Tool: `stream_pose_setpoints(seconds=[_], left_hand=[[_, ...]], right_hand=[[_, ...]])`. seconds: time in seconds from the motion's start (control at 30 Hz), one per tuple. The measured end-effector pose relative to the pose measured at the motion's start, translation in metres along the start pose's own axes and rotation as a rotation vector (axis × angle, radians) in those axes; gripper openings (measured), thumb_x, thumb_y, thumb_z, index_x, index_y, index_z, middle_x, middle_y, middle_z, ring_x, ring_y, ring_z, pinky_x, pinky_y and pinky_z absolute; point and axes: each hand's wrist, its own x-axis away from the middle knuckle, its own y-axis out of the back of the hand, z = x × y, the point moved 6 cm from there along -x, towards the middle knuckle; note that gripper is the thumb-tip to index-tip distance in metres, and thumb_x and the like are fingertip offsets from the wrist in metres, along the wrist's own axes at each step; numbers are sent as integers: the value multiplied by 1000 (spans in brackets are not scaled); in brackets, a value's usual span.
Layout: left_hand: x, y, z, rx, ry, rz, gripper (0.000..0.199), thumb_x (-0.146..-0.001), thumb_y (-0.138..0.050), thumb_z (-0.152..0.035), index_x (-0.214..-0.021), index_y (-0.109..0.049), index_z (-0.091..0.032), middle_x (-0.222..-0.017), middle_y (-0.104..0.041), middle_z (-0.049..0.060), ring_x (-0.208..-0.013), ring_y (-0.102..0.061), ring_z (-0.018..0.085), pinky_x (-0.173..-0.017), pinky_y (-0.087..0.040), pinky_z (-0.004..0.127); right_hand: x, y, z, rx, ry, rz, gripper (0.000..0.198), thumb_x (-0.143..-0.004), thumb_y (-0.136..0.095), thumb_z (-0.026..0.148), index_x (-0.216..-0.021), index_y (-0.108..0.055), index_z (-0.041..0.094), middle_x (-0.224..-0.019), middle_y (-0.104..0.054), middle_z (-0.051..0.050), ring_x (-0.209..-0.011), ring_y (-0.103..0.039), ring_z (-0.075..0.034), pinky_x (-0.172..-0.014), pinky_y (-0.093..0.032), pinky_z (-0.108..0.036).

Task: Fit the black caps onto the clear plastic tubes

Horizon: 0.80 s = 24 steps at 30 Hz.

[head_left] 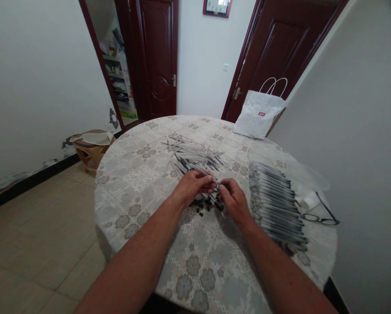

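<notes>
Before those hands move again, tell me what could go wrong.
The loose black pieces close to the left hand could get knocked and scatter. The right forearm passes close to the row of rods and might drag it out of line. The glasses lie near the table's edge and could be pushed off.

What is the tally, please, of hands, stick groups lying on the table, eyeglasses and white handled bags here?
Hands: 2, left hand and right hand
Stick groups: 2, loose heap and row
Eyeglasses: 1 pair
White handled bag: 1
Total: 6; single sticks overlap too much to count
</notes>
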Motion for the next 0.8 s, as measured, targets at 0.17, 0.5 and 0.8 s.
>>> stream_pose_setpoints(seconds=[0.17, 0.5, 0.8], left_hand=[[-1, -1, 0, -7, 5, 5, 32, -74, -85, -31, -93, -67, -13, -82, -72, 7, -80, -73, 20, -70, -62, 31], [1, -1, -1, -68, 4, -4, 31, -74, -85, -33, -91, -68, -14, -83, -72, 7, -80, -73, 20, -71, -61, 32], [1, -1, -6, -183, -12, -9, 35, -71, -85, -38, -90, -69, -14, -79, -72, 7, -75, -71, 19, -64, -58, 29]], right_hand=[[1, 3, 5, 0, -23, -12, 25, -99, -48, 44, -87, -59, 25, -65, -55, 2, -61, -51, -17, -58, -40, -28], [-2, -3, -3, -122, -83, 58, 37, -100, -44, 50, -76, -54, 24, -63, -57, 1, -57, -51, -17, -55, -39, -28], [-1, 5, 11, 143, 53, 31, 23, -99, -50, 41, -91, -63, 23, -77, -65, 0, -68, -57, -17, -61, -38, -27]])
